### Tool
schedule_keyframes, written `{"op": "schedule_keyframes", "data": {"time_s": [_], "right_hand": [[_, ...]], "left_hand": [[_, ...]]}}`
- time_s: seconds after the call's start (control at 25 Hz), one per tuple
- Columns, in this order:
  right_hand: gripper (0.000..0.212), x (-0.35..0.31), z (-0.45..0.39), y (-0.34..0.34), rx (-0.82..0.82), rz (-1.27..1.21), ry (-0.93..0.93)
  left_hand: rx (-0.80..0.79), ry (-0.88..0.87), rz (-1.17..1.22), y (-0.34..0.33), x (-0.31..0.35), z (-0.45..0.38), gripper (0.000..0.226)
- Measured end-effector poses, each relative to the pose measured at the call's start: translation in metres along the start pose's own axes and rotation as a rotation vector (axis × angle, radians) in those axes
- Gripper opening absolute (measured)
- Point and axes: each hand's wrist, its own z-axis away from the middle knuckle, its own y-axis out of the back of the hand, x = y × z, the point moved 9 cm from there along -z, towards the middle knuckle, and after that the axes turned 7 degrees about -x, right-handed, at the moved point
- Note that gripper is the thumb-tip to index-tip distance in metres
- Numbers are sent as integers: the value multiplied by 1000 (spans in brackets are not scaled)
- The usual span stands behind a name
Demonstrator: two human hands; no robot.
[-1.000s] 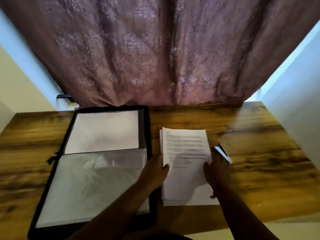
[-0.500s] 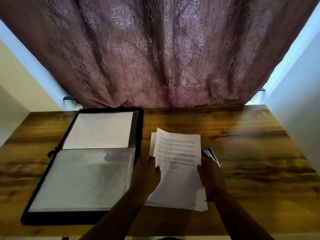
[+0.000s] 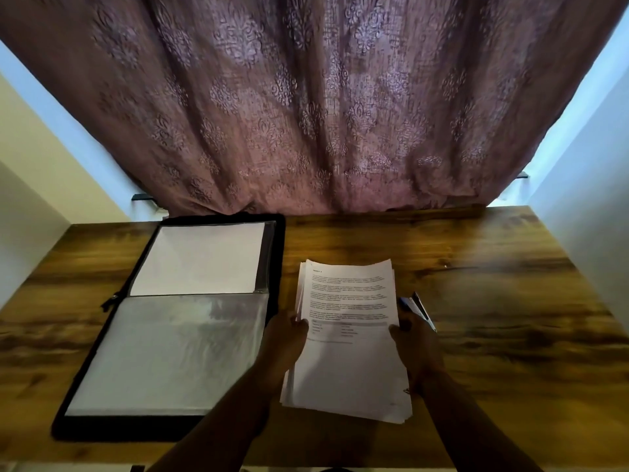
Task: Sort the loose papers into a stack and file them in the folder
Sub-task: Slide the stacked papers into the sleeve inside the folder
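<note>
- Gripping the stack of papers [image 3: 350, 338] at lower centre of the frame, left hand [image 3: 286, 338] on its left edge, right hand [image 3: 417, 342] on its right edge.
- Curled round the left edge with the left fingers [image 3: 299, 323], thumb side lying over the top sheet near the printed table.
- Curled round the right edge with the right fingers [image 3: 396, 333]; clamping the sheets from both sides.
- Held with the printed top page facing up, text lines filling its upper half, lower half blank.
- Fanned slightly along the left edge and at the lower right corner, sheet edges not flush.
- Cannot tell whether the near edge of the stack touches the surface [image 3: 510, 301] or hangs just above it.
- Lying open at centre left of the frame, just beside the stack: the folder [image 3: 170, 321], black-rimmed, with a zip pull poking out at its left edge.
- Showing a white sheet under a clear sleeve in the folder's upper half, and a glossy, glare-streaked clear sleeve in its lower half.
- Peeking out just right of the right hand: a pen [image 3: 420, 306] with a blue and white body, partly hidden by that hand.
- Spanning the lower half of the frame: dark-grained wooden surface carrying folder, stack and pen.
- Hanging across the upper frame down to the surface's far edge: a mauve patterned curtain [image 3: 306, 97].
- Flanking the curtain at upper left and upper right: pale walls [image 3: 585, 185].
</note>
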Motion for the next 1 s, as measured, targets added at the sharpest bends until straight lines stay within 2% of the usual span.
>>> {"op": "schedule_keyframes", "data": {"time_s": [0.12, 0.28, 0.36, 0.48, 0.72, 0.84, 1.0], "right_hand": [[49, -5, 4, -3, -12, 32, 25], [33, -24, 15, -14, -10, 388, 97], [32, -26, 15, -31, -121, 446, 74], [29, -24, 14, -50, -274, 375, 48], [18, -28, 14, -66, -377, 202, 109], [25, -29, 9, -69, -357, 150, 145], [31, -27, 3, -62, -212, 200, 149]], "left_hand": [[44, 33, 40, 4, -8, -4, 16], [11, 73, 102, 5, -14, -2, 8], [25, 71, 124, 10, -14, 1, 2], [18, 41, 142, 10, -19, 0, 18], [-52, -22, 211, 9, -28, 1, 29], [4, -31, 273, 19, -35, 3, 26], [139, 7, 376, 43, -47, 10, 21]]}}
